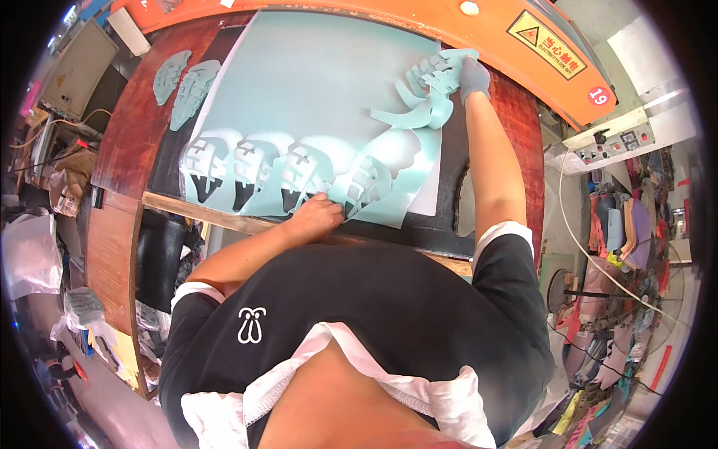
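Observation:
A pale green sheet (321, 75) lies on a white sheet on the dark cutting board. Along its near edge run several shoe-upper-shaped cut-outs (250, 166) with slots, dark board showing through some gaps. My left hand (320, 217), bare, pinches the near edge of the green sheet beside these cut-outs. My right hand (474, 77), in a grey glove, is closed on the end of a curled, slotted strip of green sheet (419, 112), which rises off the board at the far right. Part of its grip is hidden behind the fingers.
Two cut slotted pieces (193, 93) lie at the far left of the board. An orange machine beam (449, 30) with a yellow warning label spans the far side. To the right is a control box (617, 142) with buttons; coloured scraps (621, 224) hang below it.

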{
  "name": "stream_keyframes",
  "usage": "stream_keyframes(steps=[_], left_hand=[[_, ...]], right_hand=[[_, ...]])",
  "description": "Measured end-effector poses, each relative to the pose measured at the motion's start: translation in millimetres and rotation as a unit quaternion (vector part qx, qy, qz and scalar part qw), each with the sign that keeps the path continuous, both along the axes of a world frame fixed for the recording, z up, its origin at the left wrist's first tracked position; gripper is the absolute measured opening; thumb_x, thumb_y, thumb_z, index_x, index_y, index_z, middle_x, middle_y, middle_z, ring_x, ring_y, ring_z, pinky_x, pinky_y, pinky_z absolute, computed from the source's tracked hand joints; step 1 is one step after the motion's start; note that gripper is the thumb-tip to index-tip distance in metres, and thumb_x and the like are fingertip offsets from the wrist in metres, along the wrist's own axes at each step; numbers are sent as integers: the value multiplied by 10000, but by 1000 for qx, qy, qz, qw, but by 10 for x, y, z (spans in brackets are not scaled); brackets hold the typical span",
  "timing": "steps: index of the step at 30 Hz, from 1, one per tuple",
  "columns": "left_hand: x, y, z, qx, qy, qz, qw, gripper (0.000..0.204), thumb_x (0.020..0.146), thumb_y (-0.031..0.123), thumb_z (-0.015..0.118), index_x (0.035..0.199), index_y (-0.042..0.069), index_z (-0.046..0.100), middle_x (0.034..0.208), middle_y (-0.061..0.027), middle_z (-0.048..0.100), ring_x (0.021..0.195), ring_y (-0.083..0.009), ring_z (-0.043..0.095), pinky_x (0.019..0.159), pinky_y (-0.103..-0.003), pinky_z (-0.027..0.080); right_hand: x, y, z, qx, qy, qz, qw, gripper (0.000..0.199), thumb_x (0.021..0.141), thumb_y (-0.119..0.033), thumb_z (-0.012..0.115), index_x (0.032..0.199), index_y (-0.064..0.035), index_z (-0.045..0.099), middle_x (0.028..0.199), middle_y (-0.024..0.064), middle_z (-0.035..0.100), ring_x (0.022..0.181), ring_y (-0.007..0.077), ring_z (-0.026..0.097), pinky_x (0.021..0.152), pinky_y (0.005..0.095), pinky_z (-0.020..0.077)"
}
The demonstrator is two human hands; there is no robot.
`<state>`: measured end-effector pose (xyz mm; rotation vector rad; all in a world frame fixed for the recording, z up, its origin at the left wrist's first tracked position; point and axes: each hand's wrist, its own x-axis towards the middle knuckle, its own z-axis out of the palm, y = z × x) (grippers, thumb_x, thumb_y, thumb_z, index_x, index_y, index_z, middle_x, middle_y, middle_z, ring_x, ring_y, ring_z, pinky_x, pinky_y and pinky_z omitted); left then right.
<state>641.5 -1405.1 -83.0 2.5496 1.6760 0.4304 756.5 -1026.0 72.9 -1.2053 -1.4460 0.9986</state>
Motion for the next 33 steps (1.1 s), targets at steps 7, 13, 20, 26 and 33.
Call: stream_keyframes(steps=[7,13,20,26,33], left_hand=[[-87,72,448,-197,-105,-29,974,147,769,231,669,806,99,619,798,-76,598,783,-277,587,684,-400,439],[388,873,809,92,-178,-35,979,272,820,205,607,1061,82,580,1039,-117,565,950,-314,554,774,-401,462],[77,1369,391,29,-341,215,915,307,800,99,581,1100,61,534,1155,-116,540,1095,-297,496,930,-406,381],[-86,1428,-1,122,-263,181,940,333,759,42,589,1084,72,523,1113,-101,550,1092,-304,472,946,-422,348],[-82,1451,11,103,-202,165,960,259,762,106,651,1010,151,592,1065,-24,541,1090,-256,460,929,-390,340]], right_hand=[[131,-426,0,32,61,64,996,381,845,-313,510,941,33,637,831,93,626,729,169,560,657,318,437],[263,-902,-99,80,10,96,992,399,846,-351,516,952,18,623,859,117,620,800,209,543,734,354,425],[851,-1049,-323,-27,251,52,966,366,909,-296,453,1038,18,587,984,82,581,895,160,517,794,320,420],[1247,-1866,-520,-45,281,42,958,428,970,-335,395,1140,39,516,1096,90,551,999,165,517,888,316,413],[1264,-2811,-764,121,-112,438,884,284,881,-243,574,1061,-24,555,823,147,554,758,281,567,687,363,456]])
